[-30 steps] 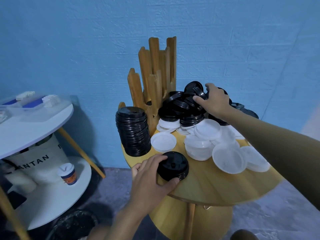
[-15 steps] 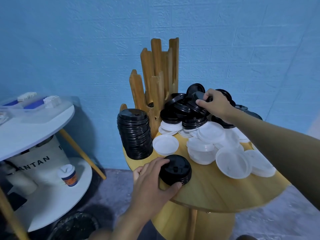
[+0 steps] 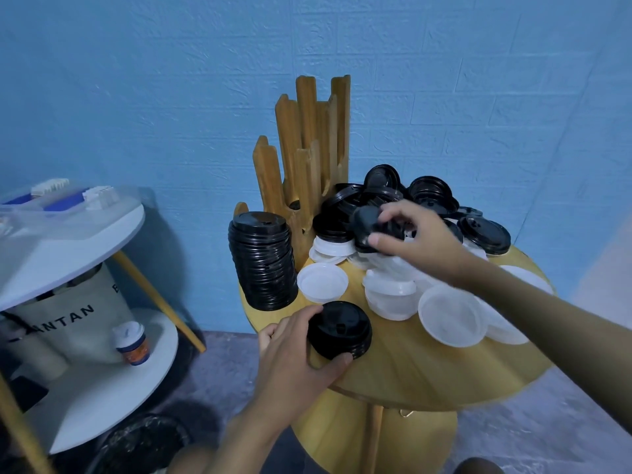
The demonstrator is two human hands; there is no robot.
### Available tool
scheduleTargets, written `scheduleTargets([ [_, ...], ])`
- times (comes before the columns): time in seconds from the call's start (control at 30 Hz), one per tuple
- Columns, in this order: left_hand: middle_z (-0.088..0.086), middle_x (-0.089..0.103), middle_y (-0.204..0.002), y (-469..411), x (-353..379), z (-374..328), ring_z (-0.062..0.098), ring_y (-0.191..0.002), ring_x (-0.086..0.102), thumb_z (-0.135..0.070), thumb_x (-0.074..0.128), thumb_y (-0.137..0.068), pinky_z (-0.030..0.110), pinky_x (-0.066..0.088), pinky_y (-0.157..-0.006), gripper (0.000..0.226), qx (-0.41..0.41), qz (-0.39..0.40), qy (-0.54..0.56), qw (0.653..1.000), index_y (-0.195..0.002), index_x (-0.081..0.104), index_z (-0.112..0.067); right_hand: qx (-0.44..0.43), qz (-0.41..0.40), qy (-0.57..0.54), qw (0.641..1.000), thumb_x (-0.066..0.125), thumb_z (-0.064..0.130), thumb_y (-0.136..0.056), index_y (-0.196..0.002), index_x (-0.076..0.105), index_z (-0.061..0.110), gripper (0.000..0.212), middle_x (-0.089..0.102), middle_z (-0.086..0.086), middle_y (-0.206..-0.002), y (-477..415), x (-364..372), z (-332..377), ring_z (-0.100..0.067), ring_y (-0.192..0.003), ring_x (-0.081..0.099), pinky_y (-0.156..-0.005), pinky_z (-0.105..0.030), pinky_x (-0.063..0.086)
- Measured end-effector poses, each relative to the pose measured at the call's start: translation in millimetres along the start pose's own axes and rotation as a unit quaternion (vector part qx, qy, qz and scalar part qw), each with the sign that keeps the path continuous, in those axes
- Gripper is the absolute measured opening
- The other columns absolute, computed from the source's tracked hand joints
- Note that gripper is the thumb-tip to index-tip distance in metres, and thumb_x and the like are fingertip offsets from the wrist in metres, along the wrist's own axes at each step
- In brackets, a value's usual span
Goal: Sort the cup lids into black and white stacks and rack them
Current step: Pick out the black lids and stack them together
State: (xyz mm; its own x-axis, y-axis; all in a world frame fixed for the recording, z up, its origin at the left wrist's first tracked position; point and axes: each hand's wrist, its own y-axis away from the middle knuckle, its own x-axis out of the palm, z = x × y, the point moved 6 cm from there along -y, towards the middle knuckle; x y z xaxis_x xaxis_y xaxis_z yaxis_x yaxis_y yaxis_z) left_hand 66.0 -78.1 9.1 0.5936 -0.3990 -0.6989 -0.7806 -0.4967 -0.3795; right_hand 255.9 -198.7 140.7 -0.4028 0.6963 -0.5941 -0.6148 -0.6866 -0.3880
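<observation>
Your right hand, centre right of the frame, is blurred. Its fingers curl round a black lid that is tipped up on edge above the heap of black lids. The blur hides whether it holds one lid or more. Your forearm covers part of the loose white lids, which lie flat on the round bench. Below centre, your left hand grips a short black stack, fingers on its left side and thumb at its near rim. That stack sits flat, axis upright. The tall black stack stands upright at centre left, just beside the wooden rack.
</observation>
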Motion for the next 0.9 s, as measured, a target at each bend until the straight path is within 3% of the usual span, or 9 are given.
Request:
scheduleTargets([
  [0.07,-0.036,0.046,-0.116,-0.6,-0.2,2.0,-0.013,-0.116,0.025,-0.069,0.067,-0.07,0.013,0.015,-0.096,0.07,-0.011,-0.003,0.005,1.0,-0.13,0.034,-0.052,-0.023,0.048,0.024,0.998,0.078,0.031,-0.079,-0.1,0.065,0.018,0.028,0.062,0.001,-0.119,23.1,17.7,11.9,-0.005,-0.103,0.055,-0.081,-0.003,0.037],
  [0.13,-0.033,0.045,-0.119,-0.1,0.6,3.1,-0.001,-0.117,0.027,-0.071,0.065,-0.069,0.015,0.015,-0.099,0.077,-0.022,0.0,0.005,1.0,-0.135,0.03,-0.051,-0.037,0.101,0.056,0.993,0.079,0.027,-0.08,-0.102,0.066,0.013,0.029,0.061,-0.004,-0.123,40.2,35.0,16.1,-0.005,-0.108,0.05,-0.086,-0.006,0.035],
  [0.27,-0.033,0.038,-0.123,1.5,2.1,2.6,-0.017,-0.107,0.02,-0.06,0.073,-0.075,0.024,0.016,-0.108,0.088,-0.023,0.009,0.015,1.0,-0.145,0.025,-0.04,-0.044,0.196,0.104,0.974,0.078,0.032,-0.082,-0.108,0.067,0.017,0.032,0.056,-0.002,-0.132,59.8,63.7,9.4,-0.011,-0.121,0.046,-0.103,-0.032,0.039],
  [0.4,-0.035,0.038,-0.122,0.5,2.4,2.6,-0.015,-0.107,0.023,-0.059,0.073,-0.076,0.024,0.014,-0.107,0.088,-0.026,0.017,0.008,0.999,-0.147,0.024,-0.04,-0.051,0.237,0.13,0.961,0.074,0.035,-0.084,-0.111,0.066,0.023,0.031,0.052,0.004,-0.135,62.6,82.0,6.1,-0.01,-0.122,0.045,-0.102,-0.03,0.041],
  [0.57,-0.038,0.045,-0.126,1.4,2.9,-1.9,-0.012,-0.119,0.036,-0.068,0.06,-0.076,0.026,0.015,-0.107,0.066,0.014,0.019,-0.019,1.0,-0.136,0.036,-0.051,-0.06,0.26,0.127,0.955,0.072,0.036,-0.086,-0.108,0.065,0.024,0.026,0.056,0.005,-0.125,61.9,90.2,5.1,-0.009,-0.114,0.049,-0.098,-0.029,0.043],
  [0.63,-0.036,0.046,-0.129,1.5,3.5,-1.4,-0.011,-0.121,0.037,-0.07,0.056,-0.076,0.027,0.015,-0.108,0.064,0.019,0.017,-0.027,0.999,-0.135,0.038,-0.051,-0.054,0.202,0.118,0.971,0.072,0.039,-0.086,-0.112,0.065,0.023,0.031,0.059,0.005,-0.123,52.7,78.7,2.5,-0.011,-0.115,0.051,-0.101,-0.034,0.042],
  [0.7,-0.037,0.045,-0.129,1.9,3.9,-1.2,-0.013,-0.12,0.036,-0.073,0.054,-0.076,0.024,0.014,-0.107,0.064,0.02,0.014,-0.029,0.999,-0.134,0.036,-0.052,-0.033,0.058,0.116,0.991,0.072,0.038,-0.086,-0.118,0.064,0.021,0.037,0.061,0.003,-0.121,33.4,51.7,-2.9,-0.015,-0.114,0.053,-0.102,-0.04,0.041],
  [0.8,-0.037,0.044,-0.13,1.7,4.2,-1.3,-0.013,-0.12,0.036,-0.075,0.052,-0.074,0.021,0.012,-0.106,0.066,0.019,0.014,-0.025,0.999,-0.134,0.035,-0.053,0.021,-0.12,0.153,0.981,0.07,0.042,-0.083,-0.118,0.061,0.021,0.041,0.064,0.001,-0.11,-1.2,9.3,-20.0,-0.02,-0.103,0.058,-0.094,-0.049,0.046],
  [0.9,-0.039,0.043,-0.129,2.5,4.5,-0.2,-0.014,-0.12,0.035,-0.076,0.052,-0.074,0.022,0.012,-0.108,0.066,0.019,0.011,-0.022,1.0,-0.134,0.036,-0.052,0.08,-0.15,0.22,0.96,0.068,0.052,-0.076,-0.115,0.058,0.021,0.05,0.061,-0.003,-0.107,-32.8,-8.7,-41.5,-0.027,-0.102,0.057,-0.088,-0.049,0.048],
])
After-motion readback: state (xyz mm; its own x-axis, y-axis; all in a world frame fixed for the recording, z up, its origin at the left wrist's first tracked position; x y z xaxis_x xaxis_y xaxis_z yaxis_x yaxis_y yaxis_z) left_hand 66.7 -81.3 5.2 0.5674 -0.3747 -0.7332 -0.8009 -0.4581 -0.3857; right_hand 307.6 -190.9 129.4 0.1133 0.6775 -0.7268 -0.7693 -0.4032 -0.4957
